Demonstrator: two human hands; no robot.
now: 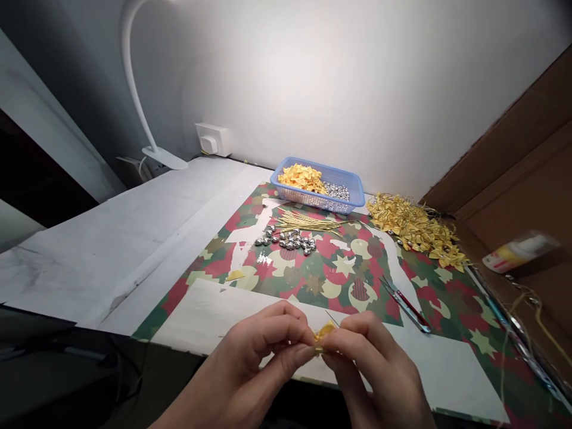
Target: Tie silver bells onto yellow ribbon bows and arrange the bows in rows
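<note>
My left hand (263,348) and my right hand (378,360) meet above the near edge of the table. Between their fingertips they pinch a small yellow ribbon bow (326,329), most of it hidden by the fingers. A thin needle-like line (331,317) sticks up beside it, close to my right fingers; I cannot tell exactly what it is. Beyond the hands lie several silver bells (292,239) and a bundle of gold ties (308,221). To the right of the bells, scissors (409,308) with red on the handle rest on the patterned sheet (277,277).
A blue basket (356,189) at the back holds yellow bows (301,177) and silver bells (338,192). Right of it is a heap of yellow bows with ties (411,225). A bottle (518,251) and cardboard (513,161) stand at the right, a white lamp (136,101) at the left.
</note>
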